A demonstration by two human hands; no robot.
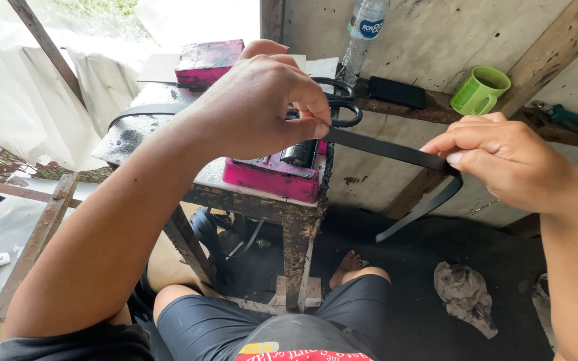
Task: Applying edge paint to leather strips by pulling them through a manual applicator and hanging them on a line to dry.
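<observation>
**Black strap stretched between your two hands**

Head view. Your left hand (255, 107) is closed, knuckles up, with the thumb and forefinger pinched on one end of a black strap (386, 148). Your right hand (506, 157) is folded over the other end, fingertips pressed down on top of it. The strap runs taut and slightly downhill from the left hand to the right one, then bends under the right fingers and hangs down and back toward you, its free tail ending below and between the hands.

The strap is flat, narrow, matt black and even in width, with a straight-cut tail.

Just past your left fingertips lie black-handled scissors (340, 101); their loops show, but the blades are behind the hand, so whether you are gripping them too is hard to tell. Under the left hand sits a pink block (272, 177) on a worn work stand (262, 204), with a dark part on top that seems to be a roller, half covered. A second pink box (209, 61) lies beyond the left wrist. Beyond the right hand a green mug (479, 90) stands on a wooden ledge (429, 107), with a black phone (397, 91) and a clear bottle (362, 33), cut off at the top edge, between the hands. A crumpled rag (464, 294) lies on the floor below your right forearm.
</observation>
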